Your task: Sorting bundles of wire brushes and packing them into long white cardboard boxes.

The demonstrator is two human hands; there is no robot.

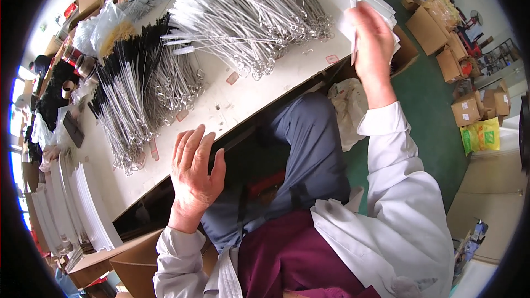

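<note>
The right hand (374, 38) is clamping its fingers on a thin white strip (353, 52), which is looking long, straight and narrow (it is showing nearly edge-on) above the table (237, 102), right of the white-bristled wire brushes (237, 19); the left hand (194, 174) is hovering near the table's edge, its thumb standing apart from its fingers

Worktable (248, 96): white-topped, slanting across the view
Floor (428, 132): green, running along the worktable's right
Windows (17, 168): bright panes down the far left
Wall (494, 3): pale, upper right
Cabinet (488, 187): beige, lower right
Light: strongest at the windows
</note>
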